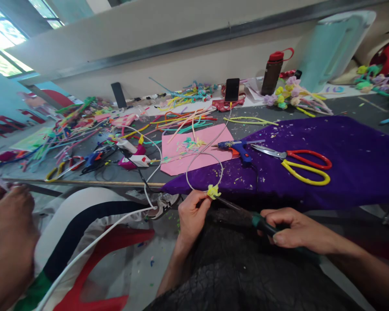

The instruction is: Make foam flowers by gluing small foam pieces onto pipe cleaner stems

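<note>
Left hand [191, 211] pinches a yellow tuft [213, 190] on a wire loop [203, 172]; right hand [290, 226] is clamped around a green-handled tool [246, 216].

The tuft sits at the near edge of the purple cloth [343, 160], the tool's tip touching it. It looks soft and light, easily crushed, so the wire just beside it is likely the safer hold; the thin loop probably bends readily. On the worktop [359, 108] lie scissors [298, 164], a blue glue gun [238, 149], pink paper [188, 151], scattered colored stems [181, 119], a phone [232, 90] and a bottle [272, 72]. A white cable [116, 224] crosses nearby, and another person's hand [9, 224] works at far left.
</note>
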Demonstrator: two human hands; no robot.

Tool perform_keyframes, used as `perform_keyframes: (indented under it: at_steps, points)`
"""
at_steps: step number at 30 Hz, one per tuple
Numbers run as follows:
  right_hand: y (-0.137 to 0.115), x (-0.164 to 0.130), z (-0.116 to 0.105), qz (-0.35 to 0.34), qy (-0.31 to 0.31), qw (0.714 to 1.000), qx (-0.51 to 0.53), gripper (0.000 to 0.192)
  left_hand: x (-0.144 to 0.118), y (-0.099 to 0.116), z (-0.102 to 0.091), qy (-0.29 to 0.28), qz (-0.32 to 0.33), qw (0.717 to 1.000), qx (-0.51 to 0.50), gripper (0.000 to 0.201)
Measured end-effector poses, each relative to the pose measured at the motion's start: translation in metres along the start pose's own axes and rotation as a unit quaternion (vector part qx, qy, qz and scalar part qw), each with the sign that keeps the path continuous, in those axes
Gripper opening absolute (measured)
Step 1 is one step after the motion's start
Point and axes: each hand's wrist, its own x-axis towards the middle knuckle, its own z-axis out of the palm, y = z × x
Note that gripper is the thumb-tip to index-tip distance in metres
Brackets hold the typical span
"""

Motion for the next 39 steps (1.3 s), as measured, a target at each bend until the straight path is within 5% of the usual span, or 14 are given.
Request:
perform_keyframes:
  at_steps: [10,19,25,39]
  points:
    - [0.005,0.003,-0.002,0.051,-0.01,0.996,0.071,0.03,-0.001,-0.002,0.001,-0.003,0.0,1.0,0.004,0.008]
    - [-0.009,-0.002,0.007,-0.046,0.041,0.986,-0.155,0.023,0.003,-0.002,-0.004,-0.009,-0.083,0.996,-0.041,0.014]
    - [-0.01,-0.01,0.007,-0.056,0.036,0.983,-0.172,0.023,0.001,-0.007,-0.006,-0.06,-0.154,0.979,-0.122,0.019]
    - [-0.006,-0.006,0.009,-0.071,0.058,0.98,-0.178,0.022,0.0,-0.005,-0.005,-0.098,-0.14,0.979,-0.111,0.019]
